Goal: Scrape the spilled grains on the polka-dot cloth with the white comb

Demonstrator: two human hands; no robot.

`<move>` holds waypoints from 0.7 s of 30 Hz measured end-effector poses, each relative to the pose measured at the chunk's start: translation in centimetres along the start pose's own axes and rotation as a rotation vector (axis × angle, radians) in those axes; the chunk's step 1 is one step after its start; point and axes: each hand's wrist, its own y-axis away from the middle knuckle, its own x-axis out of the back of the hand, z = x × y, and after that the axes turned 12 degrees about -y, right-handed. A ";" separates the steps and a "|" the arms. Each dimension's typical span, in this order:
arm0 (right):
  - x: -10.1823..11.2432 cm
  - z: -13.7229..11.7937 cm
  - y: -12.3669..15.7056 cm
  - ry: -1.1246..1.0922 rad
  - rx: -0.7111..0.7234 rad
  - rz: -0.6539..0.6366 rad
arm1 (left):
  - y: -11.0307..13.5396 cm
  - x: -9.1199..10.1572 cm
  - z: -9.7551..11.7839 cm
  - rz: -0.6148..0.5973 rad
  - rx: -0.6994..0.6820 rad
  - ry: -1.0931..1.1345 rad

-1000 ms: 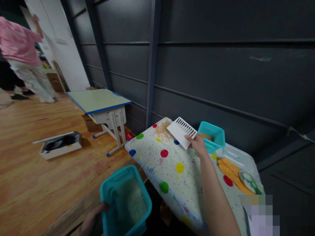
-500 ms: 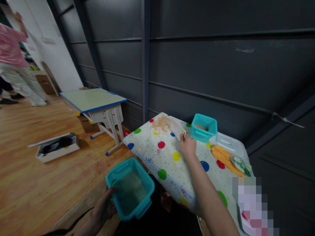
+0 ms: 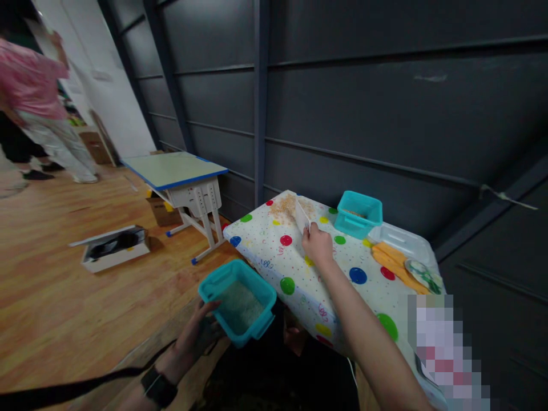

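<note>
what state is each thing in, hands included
left hand, gripping near teal bin
near teal bin, open, pale contents inside
right hand, gripping white panel
white panel, steeply tilted
grains, loose on tablecloth
far teal bin, open, grains inside
white floor box, lid open
orange cloth, lying on tablecloth

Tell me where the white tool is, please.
In the head view, the white tool is just right of centre, in the right hand, beside scattered grains.

Dim light, slight blur, stretched edges
</note>
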 end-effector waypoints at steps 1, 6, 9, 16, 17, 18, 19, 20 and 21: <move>-0.1 -0.1 0.1 0.003 0.018 -0.011 | 0.0 -0.1 0.1 -0.004 -0.032 -0.029; -0.3 -0.5 0.2 0.001 0.032 -0.007 | 0.2 0.0 0.8 -0.054 -0.051 -0.108; -0.3 -0.6 0.2 -0.006 0.022 -0.017 | 0.6 0.3 1.2 -0.035 -0.019 -0.121; -0.5 -0.5 0.2 -0.038 0.062 -0.040 | 1.7 -0.1 2.1 -0.061 -0.004 -0.102; -0.5 -0.4 0.1 -0.032 0.051 -0.032 | 1.8 -0.2 2.2 -0.053 -0.015 -0.113; -0.5 -0.3 0.1 -0.022 0.042 -0.030 | 1.9 -0.2 2.2 -0.044 -0.032 -0.125; -0.5 -0.2 0.0 -0.007 0.034 -0.035 | 1.9 -0.3 2.2 -0.035 -0.045 -0.135; -0.6 -0.1 0.0 0.007 0.032 -0.046 | 1.9 -0.3 2.3 -0.030 -0.054 -0.142; -0.6 0.0 0.0 0.019 0.035 -0.061 | 1.9 -0.4 2.3 -0.026 -0.056 -0.147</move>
